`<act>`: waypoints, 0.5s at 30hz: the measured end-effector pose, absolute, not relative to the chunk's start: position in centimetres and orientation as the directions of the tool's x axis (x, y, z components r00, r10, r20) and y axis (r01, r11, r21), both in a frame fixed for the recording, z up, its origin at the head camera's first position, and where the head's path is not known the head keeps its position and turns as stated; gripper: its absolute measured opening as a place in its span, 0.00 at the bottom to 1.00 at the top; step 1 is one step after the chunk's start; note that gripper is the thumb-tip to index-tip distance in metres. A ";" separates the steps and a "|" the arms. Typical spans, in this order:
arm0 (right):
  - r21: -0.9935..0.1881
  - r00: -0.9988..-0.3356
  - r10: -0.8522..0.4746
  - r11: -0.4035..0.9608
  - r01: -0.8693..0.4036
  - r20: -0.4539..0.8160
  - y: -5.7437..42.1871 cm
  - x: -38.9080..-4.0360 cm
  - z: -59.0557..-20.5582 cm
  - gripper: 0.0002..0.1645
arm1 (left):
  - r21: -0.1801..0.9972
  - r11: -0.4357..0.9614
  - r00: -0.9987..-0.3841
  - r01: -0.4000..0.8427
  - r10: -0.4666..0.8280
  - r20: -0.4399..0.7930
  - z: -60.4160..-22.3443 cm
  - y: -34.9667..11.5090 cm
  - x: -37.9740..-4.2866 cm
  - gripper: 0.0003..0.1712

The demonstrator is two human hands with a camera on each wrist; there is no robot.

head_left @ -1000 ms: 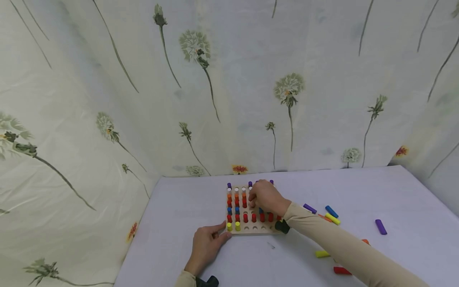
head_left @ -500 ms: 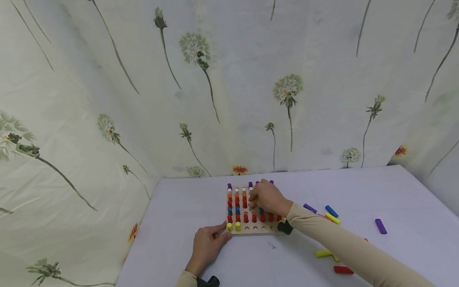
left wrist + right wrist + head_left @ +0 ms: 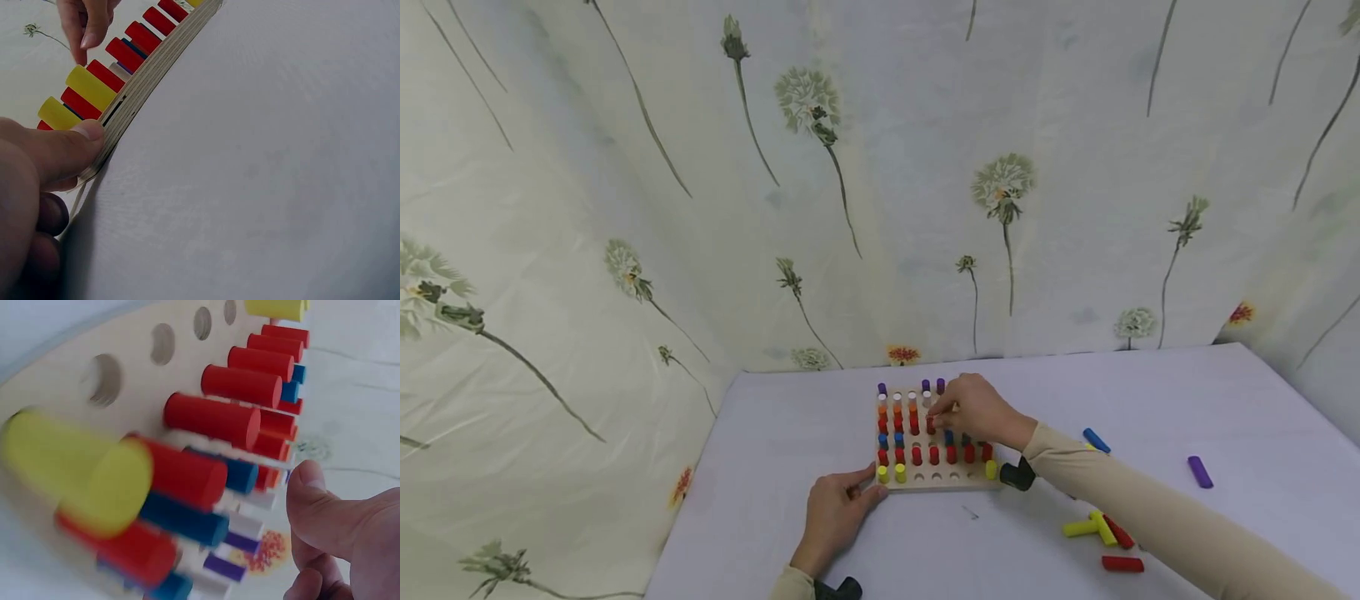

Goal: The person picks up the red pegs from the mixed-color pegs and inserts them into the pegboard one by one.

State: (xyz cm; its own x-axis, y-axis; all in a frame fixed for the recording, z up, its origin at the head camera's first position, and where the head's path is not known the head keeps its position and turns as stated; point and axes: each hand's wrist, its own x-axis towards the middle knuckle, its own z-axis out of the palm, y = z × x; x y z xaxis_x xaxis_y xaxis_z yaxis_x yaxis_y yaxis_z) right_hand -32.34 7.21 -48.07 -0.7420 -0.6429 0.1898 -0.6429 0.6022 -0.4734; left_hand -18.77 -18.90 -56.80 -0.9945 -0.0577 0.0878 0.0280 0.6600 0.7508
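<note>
My left hand (image 3: pixel 837 512) grips the near-left corner of a wooden pegboard (image 3: pixel 955 486); in the left wrist view its thumb lies against the board's edge. My right hand (image 3: pixel 981 410) is over the board's middle, with a fingertip at the top of a red peg (image 3: pixel 930 426) that stands in a hole. The left wrist view shows the right index finger (image 3: pixel 80 53) pointing down, its thumb apart from its tip. Upright pegs fill parts of the rows: yellow (image 3: pixel 900 473), red (image 3: pixel 917 456), blue (image 3: pixel 898 439), orange (image 3: pixel 897 411), white (image 3: pixel 897 398) and purple (image 3: pixel 926 385).
Loose pegs lie right of the board: a blue one (image 3: pixel 1097 440), a purple one (image 3: pixel 1200 472), a red one (image 3: pixel 1122 564) and several yellow and red ones near a yellow peg (image 3: pixel 1080 528). The right sleeve (image 3: pixel 1150 500) hides part of that area. A flowered cloth (image 3: pixel 880 208) hangs behind the table.
My right hand has shifted a little to the right, uncovering the red peg under its fingers and a yellow peg at the board's near-right corner. The left hand keeps its grip on the board.
</note>
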 end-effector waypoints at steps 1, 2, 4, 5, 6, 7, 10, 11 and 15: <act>-0.466 -0.734 -0.650 0.597 -0.653 0.197 7.8 -32.4 -48.0 0.05 | 0.752 0.658 -0.995 0.026 -0.059 0.086 -56.8 -18.9 -18.8 0.24; -0.460 -0.725 -0.657 0.588 -0.665 0.210 8.5 -32.3 -47.9 0.05 | 0.753 0.658 -0.995 0.025 -0.059 0.085 -56.9 -18.9 -18.8 0.25; -0.444 -0.709 -0.664 0.575 -0.687 0.238 10.2 -32.2 -47.7 0.05 | 0.750 0.660 -0.995 0.027 -0.057 0.086 -57.0 -18.9 -18.8 0.25; -0.431 -0.703 -0.664 0.573 -0.697 0.255 11.0 -32.1 -47.6 0.05 | 0.747 0.664 -0.995 0.027 -0.057 0.088 -57.1 -18.8 -18.7 0.25; -0.420 -0.702 -0.660 0.576 -0.701 0.266 11.9 -32.0 -47.4 0.05 | 0.746 0.666 -0.994 0.029 -0.058 0.091 -57.1 -18.8 -18.7 0.25; -0.409 -0.702 -0.658 0.581 -0.704 0.274 12.7 -31.9 -47.3 0.05 | 0.743 0.668 -0.994 0.034 -0.058 0.098 -57.1 -18.8 -18.7 0.25; -0.386 -0.716 -0.639 0.608 -0.694 0.282 14.9 -31.3 -46.5 0.04 | 0.733 0.678 -0.991 0.054 -0.054 0.123 -57.0 -18.8 -18.6 0.25; -0.381 -0.723 -0.635 0.618 -0.687 0.274 15.5 -31.1 -46.3 0.04 | 0.733 0.678 -0.991 0.056 -0.054 0.126 -56.9 -18.7 -18.6 0.25; -0.407 -0.754 -0.632 0.651 -0.641 0.176 18.1 -30.2 -46.0 0.04 | 0.731 0.681 -0.992 0.041 -0.061 0.112 -56.9 -18.5 -18.5 0.25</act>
State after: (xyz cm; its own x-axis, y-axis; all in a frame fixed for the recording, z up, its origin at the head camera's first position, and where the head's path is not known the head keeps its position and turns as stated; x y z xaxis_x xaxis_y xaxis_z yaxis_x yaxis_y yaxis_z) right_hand -30.15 18.07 -45.98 -0.7545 -0.6322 0.1763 -0.6406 0.6509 -0.4074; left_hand -18.54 -18.54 -56.87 -0.9918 -0.0608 0.1124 0.0411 0.6812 0.7309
